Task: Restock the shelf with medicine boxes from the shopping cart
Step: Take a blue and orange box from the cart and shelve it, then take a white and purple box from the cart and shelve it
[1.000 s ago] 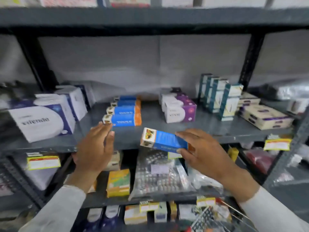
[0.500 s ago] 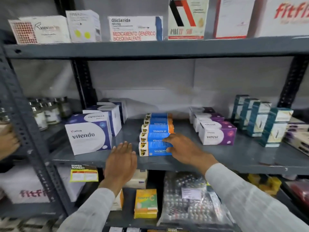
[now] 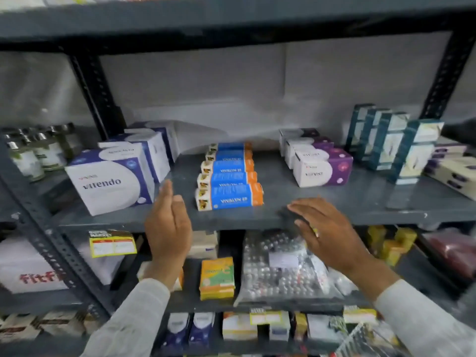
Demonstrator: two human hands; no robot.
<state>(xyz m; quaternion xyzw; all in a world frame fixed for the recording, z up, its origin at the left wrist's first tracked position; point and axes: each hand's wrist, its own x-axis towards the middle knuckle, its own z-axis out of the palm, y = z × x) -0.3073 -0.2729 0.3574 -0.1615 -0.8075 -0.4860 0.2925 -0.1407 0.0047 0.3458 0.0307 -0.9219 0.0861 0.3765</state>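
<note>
Hovering: my left hand (image 3: 168, 228), fingers spread, empty, before the grey metal shelf (image 3: 334, 207)
Right hand (image 3: 327, 233): flat, spread, holding nothing
Front blue-and-orange medicine box (image 3: 229, 197): lying between my hands, untouched

The grey metal shelf (image 3: 334, 202) carries a row of blue-orange boxes (image 3: 229, 176) between white-blue boxes (image 3: 116, 176) and purple boxes (image 3: 319, 161).

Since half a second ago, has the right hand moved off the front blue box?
Yes. The right hand has drawn back right, off the front blue box, toward the shelf edge.
</note>
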